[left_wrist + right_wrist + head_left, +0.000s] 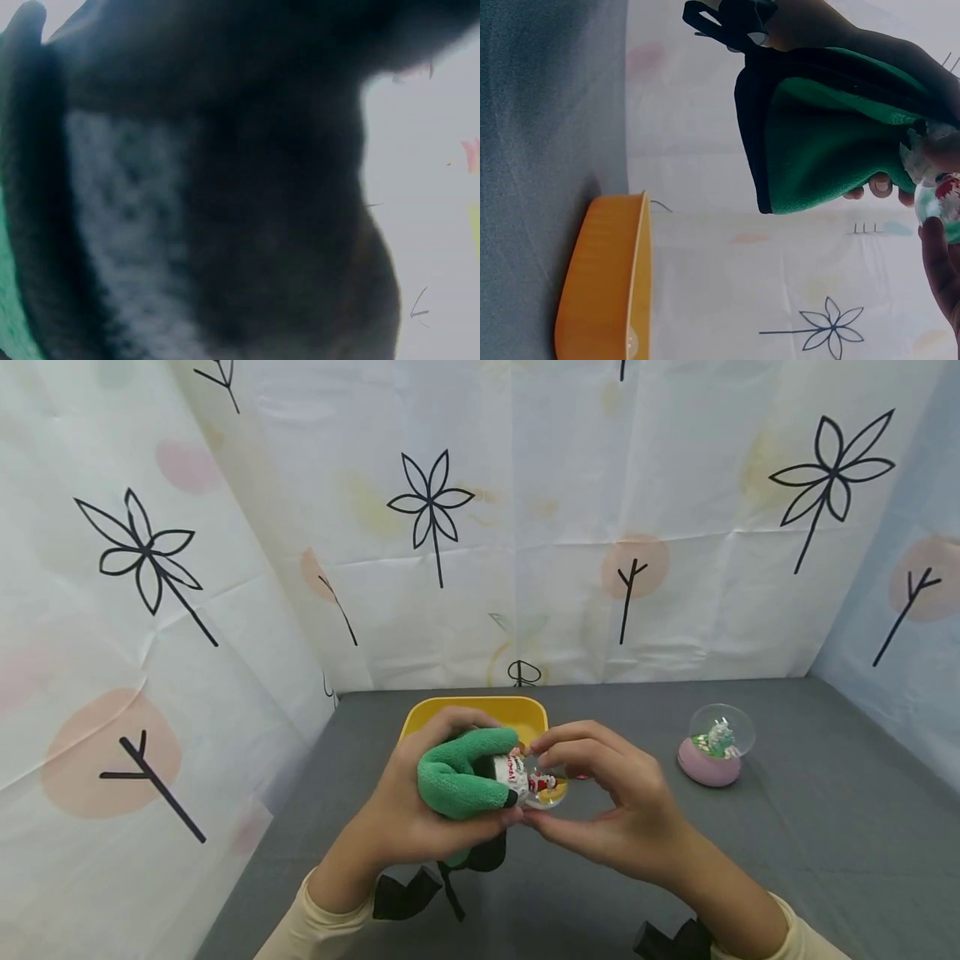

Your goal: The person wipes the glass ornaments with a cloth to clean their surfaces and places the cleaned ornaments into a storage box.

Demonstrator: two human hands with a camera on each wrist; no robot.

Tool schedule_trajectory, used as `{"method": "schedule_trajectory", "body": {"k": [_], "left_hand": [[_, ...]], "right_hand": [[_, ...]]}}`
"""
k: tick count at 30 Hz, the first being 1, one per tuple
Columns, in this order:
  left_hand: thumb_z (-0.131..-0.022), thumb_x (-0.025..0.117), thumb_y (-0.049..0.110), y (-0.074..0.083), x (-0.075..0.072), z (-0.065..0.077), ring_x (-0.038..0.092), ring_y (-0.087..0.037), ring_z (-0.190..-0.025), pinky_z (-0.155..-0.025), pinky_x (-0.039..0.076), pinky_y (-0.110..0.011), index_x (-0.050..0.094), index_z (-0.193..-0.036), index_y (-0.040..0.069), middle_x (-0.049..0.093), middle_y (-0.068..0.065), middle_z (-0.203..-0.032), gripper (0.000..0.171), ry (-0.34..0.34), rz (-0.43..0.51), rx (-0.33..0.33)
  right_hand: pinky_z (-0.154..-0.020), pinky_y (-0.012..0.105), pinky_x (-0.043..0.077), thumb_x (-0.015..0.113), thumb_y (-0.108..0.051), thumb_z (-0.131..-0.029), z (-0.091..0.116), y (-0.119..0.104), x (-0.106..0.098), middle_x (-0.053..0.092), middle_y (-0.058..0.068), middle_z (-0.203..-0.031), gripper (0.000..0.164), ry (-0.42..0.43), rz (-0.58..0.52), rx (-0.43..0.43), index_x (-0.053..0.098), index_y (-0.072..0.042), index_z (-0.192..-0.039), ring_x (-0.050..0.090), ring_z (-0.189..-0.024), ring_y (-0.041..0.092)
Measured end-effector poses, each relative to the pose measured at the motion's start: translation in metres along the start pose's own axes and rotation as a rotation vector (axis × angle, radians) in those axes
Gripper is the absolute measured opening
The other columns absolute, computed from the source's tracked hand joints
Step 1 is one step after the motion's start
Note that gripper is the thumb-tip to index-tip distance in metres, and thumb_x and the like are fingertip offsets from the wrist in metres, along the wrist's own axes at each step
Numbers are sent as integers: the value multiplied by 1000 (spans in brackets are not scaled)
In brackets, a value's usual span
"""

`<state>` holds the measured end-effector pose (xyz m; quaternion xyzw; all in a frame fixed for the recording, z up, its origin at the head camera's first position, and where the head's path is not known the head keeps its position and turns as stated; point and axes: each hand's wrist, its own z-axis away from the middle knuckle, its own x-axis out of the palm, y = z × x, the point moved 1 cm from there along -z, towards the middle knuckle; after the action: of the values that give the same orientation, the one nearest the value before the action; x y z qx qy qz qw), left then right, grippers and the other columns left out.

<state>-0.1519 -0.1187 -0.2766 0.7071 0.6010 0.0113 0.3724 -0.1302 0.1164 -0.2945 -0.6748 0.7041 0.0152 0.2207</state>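
A small snow globe [513,774] with a white base and a red-and-white figure inside is held between both hands in the head view. My left hand [405,814] grips a green cloth [457,785] folded about the base. On the clear dome, the thumb and fingers of my right hand [626,797] pinch from the other side. The right wrist view shows the cloth's [825,150] dark edging and hanging loop, with the globe [951,196] partly cut off at the frame's edge. Dark, blurred shapes fill most of the left wrist view, with green cloth [11,300] at its left side.
Behind the hands stands a yellow container [468,702], partly hidden by them. Another snow globe with a pink base [708,766] sits on the grey table [810,827] to the right. A patterned white curtain [562,527] hangs behind the table and along its sides.
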Motion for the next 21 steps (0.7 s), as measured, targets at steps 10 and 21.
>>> {"method": "schedule_trajectory", "body": {"k": [10,21], "left_hand": [[-77,95,16,-1,-4,1,72,-18,-96,-83,64,-34,56,-132,6,73,-8,-112,68,25,2,20],[-75,95,13,-2,-2,-1,72,-17,-96,-83,64,-34,56,-131,5,71,-8,-114,68,-3,19,32]], "right_hand": [[-90,21,62,80,-12,-93,-1,0,2,66,21,-122,34,-47,-51,-15,65,6,-118,69,-108,20],[-86,19,59,78,-14,-95,-2,-2,4,66,18,-122,31,-55,-21,-32,68,3,-120,66,-101,19]]}}
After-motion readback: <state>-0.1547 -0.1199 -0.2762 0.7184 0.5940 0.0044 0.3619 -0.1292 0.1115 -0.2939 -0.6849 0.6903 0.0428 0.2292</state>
